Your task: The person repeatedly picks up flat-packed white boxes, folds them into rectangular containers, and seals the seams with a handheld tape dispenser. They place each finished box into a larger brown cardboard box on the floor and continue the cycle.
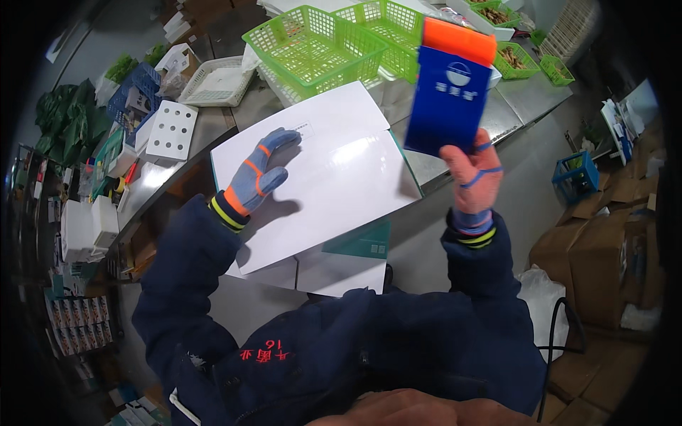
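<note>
A large white cardboard carton (341,170) with green edges lies tilted across the metal table's near edge. Its lower flaps (327,273) hang toward my body. My left hand (259,170), in a grey-blue glove with orange bands, is over the left part of the white panel. Its thumb and fingers are apart with nothing between them; whether it touches the panel I cannot tell. Raised right of the carton, my right hand (476,170) in a pink glove grips the lower edge of a flat blue-and-orange item (449,99) with white print. Its exact kind is unclear.
Green plastic baskets (312,53) stand behind the carton. A white basket (217,82) and a white block with holes (172,130) sit to the left. Smaller green baskets (517,60) hold brown pieces at back right. Brown cartons (590,248) are stacked at right.
</note>
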The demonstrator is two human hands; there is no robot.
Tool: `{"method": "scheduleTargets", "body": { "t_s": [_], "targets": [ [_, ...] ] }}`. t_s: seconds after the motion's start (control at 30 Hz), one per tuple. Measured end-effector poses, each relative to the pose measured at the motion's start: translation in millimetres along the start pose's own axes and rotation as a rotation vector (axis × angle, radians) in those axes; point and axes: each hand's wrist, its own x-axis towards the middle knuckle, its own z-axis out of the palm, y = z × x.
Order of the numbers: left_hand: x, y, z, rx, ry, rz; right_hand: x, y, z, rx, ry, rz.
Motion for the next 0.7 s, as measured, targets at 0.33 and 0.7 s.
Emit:
{"method": "scheduleTargets", "body": {
  "t_s": [0.33, 0.7],
  "targets": [
    [-8.7, -3.1, -15.2, -0.815, 0.140, -0.088, -33.3, 7.6, 179.0, -0.677, -0.441, -0.418],
    [-13.9, -21.6, -17.7, -0.811, 0.141, -0.048, 11.8, 43.5, 54.4, -1.225, -0.255, 0.039]
  ]
}}
